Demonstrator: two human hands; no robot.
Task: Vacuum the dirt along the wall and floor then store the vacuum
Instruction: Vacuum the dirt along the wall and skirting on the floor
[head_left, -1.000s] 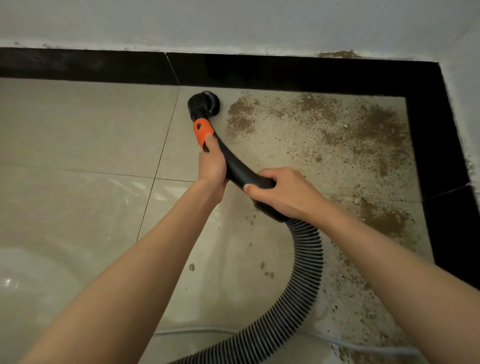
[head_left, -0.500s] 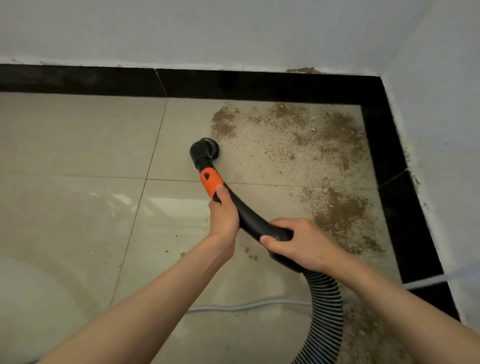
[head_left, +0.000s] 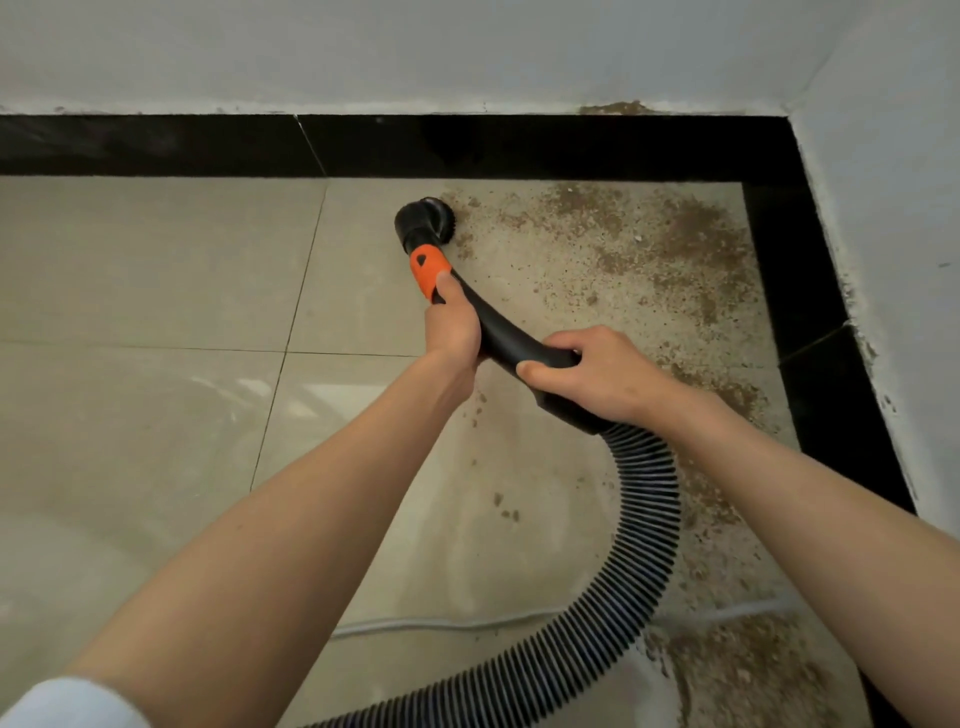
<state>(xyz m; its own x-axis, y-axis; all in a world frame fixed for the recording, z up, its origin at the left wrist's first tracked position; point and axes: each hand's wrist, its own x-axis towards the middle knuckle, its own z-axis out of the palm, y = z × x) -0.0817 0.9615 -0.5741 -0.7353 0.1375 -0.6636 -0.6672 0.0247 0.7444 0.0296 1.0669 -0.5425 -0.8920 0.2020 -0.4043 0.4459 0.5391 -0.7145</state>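
Both hands grip the curved black wand (head_left: 511, 338): the left hand (head_left: 453, 327) wraps it just behind the orange collar (head_left: 428, 270), thumb lying along the top, and the right hand (head_left: 597, 376) curls around it where the ribbed hose (head_left: 647, 530) begins. The round brush (head_left: 426, 221) sits on the tile at the left edge of the dirt (head_left: 649, 249), near the black skirting (head_left: 519, 145). A white cord (head_left: 441, 623) crosses the floor under the hose.

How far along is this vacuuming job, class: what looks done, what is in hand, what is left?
Done: the tiles left of the brush look clean. In hand: left hand and right hand grip the wand, brush at the edge of the dirt. Left: that patch, dirt by the hose, the wall ledge, then storing.
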